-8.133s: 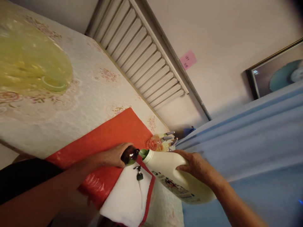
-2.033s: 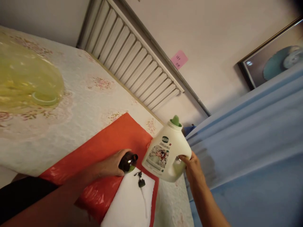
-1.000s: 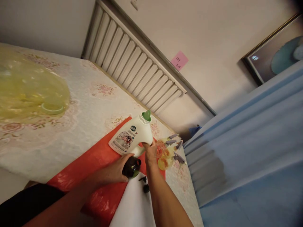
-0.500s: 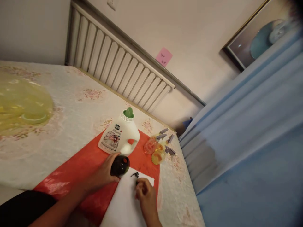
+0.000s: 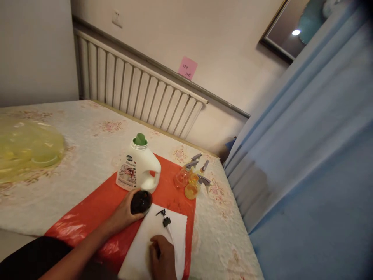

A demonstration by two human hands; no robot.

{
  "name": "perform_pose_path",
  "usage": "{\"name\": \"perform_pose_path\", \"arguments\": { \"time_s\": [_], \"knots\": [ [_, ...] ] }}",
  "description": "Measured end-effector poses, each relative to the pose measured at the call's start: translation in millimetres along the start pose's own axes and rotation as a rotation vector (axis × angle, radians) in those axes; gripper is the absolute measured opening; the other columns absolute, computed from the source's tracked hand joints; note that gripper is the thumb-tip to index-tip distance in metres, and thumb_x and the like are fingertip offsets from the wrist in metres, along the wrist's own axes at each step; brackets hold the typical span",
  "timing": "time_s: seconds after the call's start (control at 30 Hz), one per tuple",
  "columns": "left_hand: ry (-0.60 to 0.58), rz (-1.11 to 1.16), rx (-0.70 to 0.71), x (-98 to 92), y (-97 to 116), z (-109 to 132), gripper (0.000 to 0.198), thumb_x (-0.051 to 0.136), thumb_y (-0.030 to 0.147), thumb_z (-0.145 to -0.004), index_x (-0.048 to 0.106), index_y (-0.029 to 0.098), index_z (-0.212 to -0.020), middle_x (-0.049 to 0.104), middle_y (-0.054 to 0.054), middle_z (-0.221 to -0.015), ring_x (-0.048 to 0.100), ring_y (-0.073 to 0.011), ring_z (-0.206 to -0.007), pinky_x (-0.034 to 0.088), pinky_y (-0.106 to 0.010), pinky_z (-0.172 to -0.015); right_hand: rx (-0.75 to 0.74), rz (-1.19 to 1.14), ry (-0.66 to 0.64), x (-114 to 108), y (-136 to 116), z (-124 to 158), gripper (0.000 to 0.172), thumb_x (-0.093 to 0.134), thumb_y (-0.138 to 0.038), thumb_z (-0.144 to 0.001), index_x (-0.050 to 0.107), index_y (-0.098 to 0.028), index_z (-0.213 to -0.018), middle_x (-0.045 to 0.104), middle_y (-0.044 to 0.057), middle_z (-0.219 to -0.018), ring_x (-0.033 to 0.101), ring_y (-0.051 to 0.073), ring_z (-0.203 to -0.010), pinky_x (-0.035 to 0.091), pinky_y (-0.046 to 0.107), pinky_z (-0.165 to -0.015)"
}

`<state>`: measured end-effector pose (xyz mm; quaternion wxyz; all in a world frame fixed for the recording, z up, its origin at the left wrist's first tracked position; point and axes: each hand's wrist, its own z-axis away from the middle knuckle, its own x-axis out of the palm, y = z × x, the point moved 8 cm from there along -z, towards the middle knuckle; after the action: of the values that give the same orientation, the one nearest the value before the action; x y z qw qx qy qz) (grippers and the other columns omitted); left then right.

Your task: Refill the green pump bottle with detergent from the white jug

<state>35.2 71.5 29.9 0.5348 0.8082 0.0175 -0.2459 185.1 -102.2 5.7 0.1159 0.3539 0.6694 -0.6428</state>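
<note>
My left hand [image 5: 128,208] is wrapped around a dark, glossy, rounded bottle [image 5: 142,202], held over the red sheet just in front of the white detergent jug [image 5: 141,167]. The jug stands upright, with green showing inside its mouth. On the white cloth [image 5: 138,243] lies a black pump head [image 5: 166,221] with a thin clear tube trailing toward me. Beside that tube, my right hand [image 5: 163,256] is over the cloth with its fingers curled in. Whatever may be inside those fingers is hidden.
Several small spray bottles [image 5: 192,190] with grey triggers stand on the right of the red sheet [image 5: 87,210]. A yellow translucent plastic bag [image 5: 26,144] lies on the flowered tablecloth at left. The radiator [image 5: 136,89] is behind, and a blue curtain [image 5: 291,155] hangs at right.
My right hand has drawn back toward me from the pump head, which now lies uncovered on the cloth. My left hand still holds the dark bottle. The camera view has tilted and shifted.
</note>
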Motion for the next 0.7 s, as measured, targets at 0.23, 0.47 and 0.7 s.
{"name": "perform_pose_path", "arguments": {
  "time_s": [0.23, 0.47, 0.7],
  "knots": [
    [-0.014, -0.053, -0.032, -2.6, 3.6, -3.1, 0.077, 0.071, 0.031, -0.063, 0.038, 0.019, -0.132, 0.055, -0.014, -0.132, 0.055, -0.0326, -0.121, 0.045, -0.049, -0.103, -0.051, 0.03, 0.025, 1.9, 2.9, 0.5, 0.026, 0.051, -0.011, -0.079, 0.066, -0.024, -0.096, 0.069, 0.002, -0.074, 0.065, 0.021, -0.067, 0.046, 0.027, -0.06],
    [-0.007, -0.1, -0.024, -4.7, 5.4, -5.3, 0.077, 0.072, 0.03, -0.064, 0.038, 0.022, -0.132, 0.058, -0.012, -0.13, 0.056, -0.0324, -0.122, 0.045, -0.05, -0.104, -0.155, 0.003, 0.037, 0.3, -0.6, 2.0, 0.028, 0.051, -0.008, -0.076, 0.064, -0.024, -0.094, 0.069, 0.002, -0.078, 0.065, 0.021, -0.07, 0.047, 0.028, -0.064],
    [-0.004, -0.127, -0.048, -3.0, 0.3, -4.5, 0.08, 0.073, 0.033, -0.063, 0.037, 0.02, -0.132, 0.058, -0.013, -0.13, 0.056, -0.0333, -0.121, 0.047, -0.049, -0.102, -0.201, -0.038, 0.0, -6.2, -9.7, 3.1, 0.024, 0.05, -0.009, -0.079, 0.063, -0.023, -0.093, 0.067, 0.002, -0.08, 0.064, 0.02, -0.071, 0.047, 0.028, -0.064]
  ]
}}
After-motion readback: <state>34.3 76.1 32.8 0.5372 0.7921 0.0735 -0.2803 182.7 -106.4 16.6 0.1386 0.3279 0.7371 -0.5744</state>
